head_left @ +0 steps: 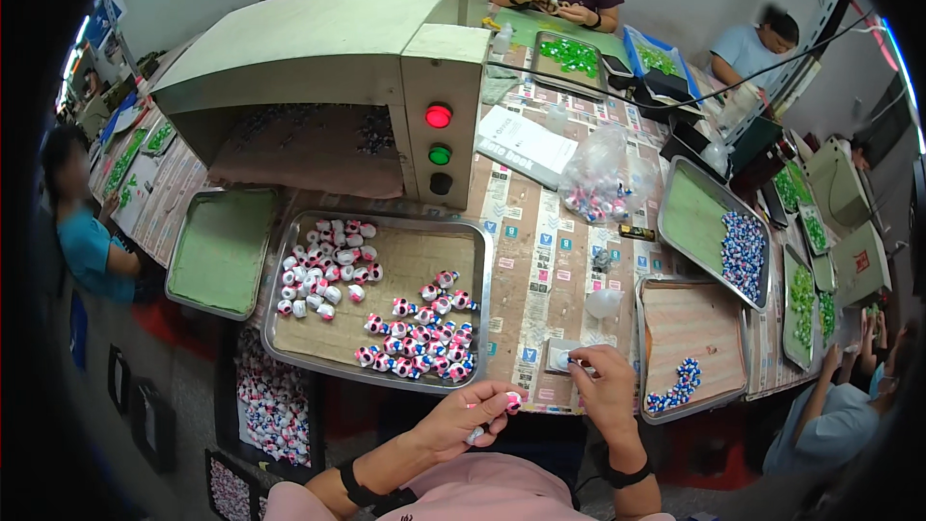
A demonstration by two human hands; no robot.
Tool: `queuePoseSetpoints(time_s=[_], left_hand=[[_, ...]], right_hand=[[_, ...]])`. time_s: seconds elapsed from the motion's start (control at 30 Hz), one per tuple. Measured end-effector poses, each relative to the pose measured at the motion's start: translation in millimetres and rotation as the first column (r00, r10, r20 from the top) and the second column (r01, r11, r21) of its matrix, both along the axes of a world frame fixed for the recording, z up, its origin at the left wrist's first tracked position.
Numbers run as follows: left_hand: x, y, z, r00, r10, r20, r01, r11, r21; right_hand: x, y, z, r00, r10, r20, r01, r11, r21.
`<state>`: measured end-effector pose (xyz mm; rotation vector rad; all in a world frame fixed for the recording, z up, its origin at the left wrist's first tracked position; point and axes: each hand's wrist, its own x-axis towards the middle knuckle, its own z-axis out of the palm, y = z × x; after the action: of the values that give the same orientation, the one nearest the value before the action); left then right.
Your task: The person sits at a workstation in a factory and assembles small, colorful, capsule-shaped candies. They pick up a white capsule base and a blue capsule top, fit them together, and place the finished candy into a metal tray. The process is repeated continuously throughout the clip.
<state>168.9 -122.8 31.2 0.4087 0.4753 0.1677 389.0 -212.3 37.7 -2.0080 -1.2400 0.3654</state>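
My left hand (468,422) is closed, pinching a small pink-and-white figure head (514,401) with dark spots between thumb and fingertips. A second whitish piece (475,435) shows lower among its fingers. To the right, my right hand (608,384) pinches a tiny blue-and-white part (573,361), mostly covered by the fingertips. That part is over the edge of a small square whitish dish (558,355) at the table's front; whether they touch I cannot tell. Left of my hands, a metal tray (381,230) holds loose pink-and-white heads (323,275) and several figures with blue bodies (424,338).
Right, one tray (690,323) holds blue-and-white parts (675,386); another (690,203) overlaps its far edge. A plastic bag (603,174) lies beyond the dish. A cream machine (318,68) with lit buttons stands behind the left trays. Full bins (275,405) sit below left. Other people work around.
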Motion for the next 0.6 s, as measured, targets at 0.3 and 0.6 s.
queuePoseSetpoints(time_s=[0.3,0.6], left_hand=[[1,-2,0,0.999,0.039,-0.012,-0.039,0.999,-0.034],[9,-9,-8,0.997,0.046,-0.056,-0.043,0.998,0.054]], right_hand=[[-1,2,1,0.997,0.044,0.057,-0.043,0.999,-0.011],[-34,-16,32,0.863,0.083,-0.499,-0.047,0.995,0.085]])
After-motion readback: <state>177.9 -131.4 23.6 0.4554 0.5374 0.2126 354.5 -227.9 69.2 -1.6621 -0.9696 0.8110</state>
